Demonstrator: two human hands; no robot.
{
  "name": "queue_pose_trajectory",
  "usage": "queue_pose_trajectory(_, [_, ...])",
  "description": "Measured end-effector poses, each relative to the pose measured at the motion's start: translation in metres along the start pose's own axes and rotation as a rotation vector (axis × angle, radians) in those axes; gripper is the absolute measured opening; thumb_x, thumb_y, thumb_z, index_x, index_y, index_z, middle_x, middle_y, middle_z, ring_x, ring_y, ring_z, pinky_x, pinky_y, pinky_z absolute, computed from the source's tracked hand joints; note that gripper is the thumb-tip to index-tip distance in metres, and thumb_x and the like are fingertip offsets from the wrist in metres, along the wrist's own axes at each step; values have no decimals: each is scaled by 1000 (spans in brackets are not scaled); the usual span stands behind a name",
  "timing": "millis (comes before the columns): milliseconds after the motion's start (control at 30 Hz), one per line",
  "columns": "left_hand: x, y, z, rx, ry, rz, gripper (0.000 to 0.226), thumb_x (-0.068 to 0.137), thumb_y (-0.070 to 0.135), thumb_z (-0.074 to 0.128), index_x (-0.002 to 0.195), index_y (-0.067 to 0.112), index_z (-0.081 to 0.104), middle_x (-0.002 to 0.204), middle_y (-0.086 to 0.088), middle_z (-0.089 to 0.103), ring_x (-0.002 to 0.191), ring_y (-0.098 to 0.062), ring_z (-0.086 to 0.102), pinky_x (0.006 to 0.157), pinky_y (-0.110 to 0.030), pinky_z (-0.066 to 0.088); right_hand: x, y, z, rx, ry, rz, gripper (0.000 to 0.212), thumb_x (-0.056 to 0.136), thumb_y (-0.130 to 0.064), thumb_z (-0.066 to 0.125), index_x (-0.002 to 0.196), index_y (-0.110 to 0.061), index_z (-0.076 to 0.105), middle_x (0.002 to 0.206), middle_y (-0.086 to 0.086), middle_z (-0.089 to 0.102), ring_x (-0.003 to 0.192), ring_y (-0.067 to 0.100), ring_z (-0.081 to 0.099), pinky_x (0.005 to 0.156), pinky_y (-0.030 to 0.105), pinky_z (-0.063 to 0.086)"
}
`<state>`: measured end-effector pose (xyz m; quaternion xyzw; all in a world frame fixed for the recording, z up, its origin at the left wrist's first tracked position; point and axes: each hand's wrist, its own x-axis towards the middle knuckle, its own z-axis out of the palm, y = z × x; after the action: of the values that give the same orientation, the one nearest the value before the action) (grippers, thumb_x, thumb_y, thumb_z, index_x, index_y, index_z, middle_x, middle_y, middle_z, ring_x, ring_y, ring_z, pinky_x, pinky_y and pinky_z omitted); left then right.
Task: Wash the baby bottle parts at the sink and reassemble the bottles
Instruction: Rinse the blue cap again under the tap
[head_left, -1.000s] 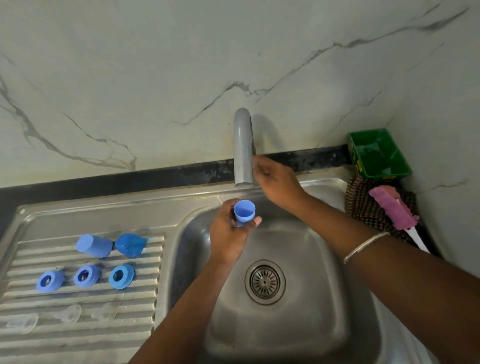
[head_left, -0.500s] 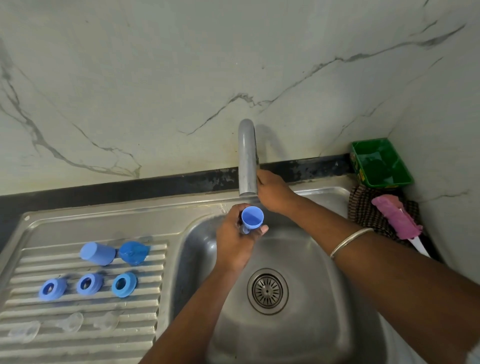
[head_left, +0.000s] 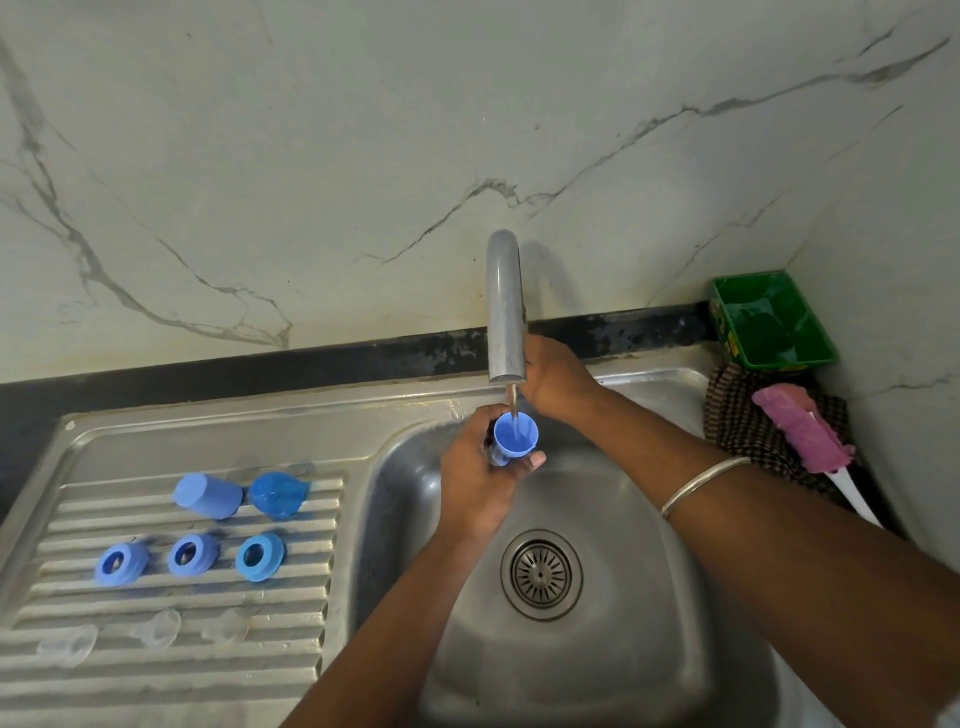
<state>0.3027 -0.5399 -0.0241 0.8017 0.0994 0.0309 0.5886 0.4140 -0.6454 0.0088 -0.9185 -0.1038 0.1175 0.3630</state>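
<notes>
My left hand (head_left: 475, 467) grips a small blue bottle cap (head_left: 514, 437), mouth up, under the grey tap spout (head_left: 504, 306). A thin stream of water runs into it. My right hand (head_left: 556, 382) reaches behind the spout; its fingers are hidden there. On the ribbed drainboard (head_left: 171, 675) to the left lie two more blue caps (head_left: 208, 496) (head_left: 278, 494), three blue screw rings (head_left: 120, 564) (head_left: 192, 555) (head_left: 260, 556) and three clear teats (head_left: 67, 644) (head_left: 158, 627) (head_left: 226, 626).
The steel sink basin (head_left: 597, 665) has a round drain (head_left: 541, 574) in its middle. At the back right corner stand a green tray (head_left: 771, 319), a dark checked cloth (head_left: 737, 421) and a pink bottle brush (head_left: 802, 431) with a white handle. Marble wall rises behind.
Water now flows from the tap into the cap; before, none ran. My left hand has brought the cap directly under the spout. My right hand stays behind the tap.
</notes>
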Motion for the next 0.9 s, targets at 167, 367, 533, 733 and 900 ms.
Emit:
queue_pose_trajectory(167, [-1, -5, -3, -23, 6, -21, 41, 71, 9, 86, 101, 29, 68, 94, 14, 71, 89, -1, 64, 74, -8, 46, -16, 4, 4, 166, 18, 10, 32, 105, -42, 38, 119, -17, 52, 100, 8, 66, 92, 25, 63, 86, 43, 52])
queue_pose_trajectory(367, [2, -8, -3, -44, 11, -41, 44, 69, 6, 87, 103, 27, 68, 95, 17, 72, 87, 1, 66, 75, -11, 49, -83, 30, 32, 706, 111, 132, 37, 88, -58, 58, 119, -38, 57, 108, -7, 69, 98, 14, 68, 82, 38, 56])
queue_pose_trajectory(533, [1, -11, 1, -63, 16, -141, 45, 63, 15, 84, 98, 32, 61, 94, 18, 73, 89, -5, 70, 80, -29, 57, -104, 40, 43, 647, 32, 38, 52, 76, -38, 80, 119, -52, 54, 115, -16, 69, 105, 1, 65, 87, 20, 53])
queue_pose_trajectory(733, [0, -12, -2, -37, -85, -154, 42, 75, -6, 77, 108, 18, 67, 101, -3, 75, 97, -26, 70, 88, -51, 57, -95, 31, 35, 508, 29, 25, 41, 80, -26, 82, 118, -27, 67, 107, -8, 72, 99, 9, 68, 93, 36, 56])
queue_pose_trajectory(900, [-8, -9, -5, -38, -75, -151, 52, 74, -17, 71, 118, 11, 66, 111, -3, 73, 106, -20, 68, 94, -45, 56, -88, 19, 29, 225, 17, -73, 22, 79, -24, 79, 98, -22, 69, 89, -7, 70, 83, 11, 65, 80, 35, 58])
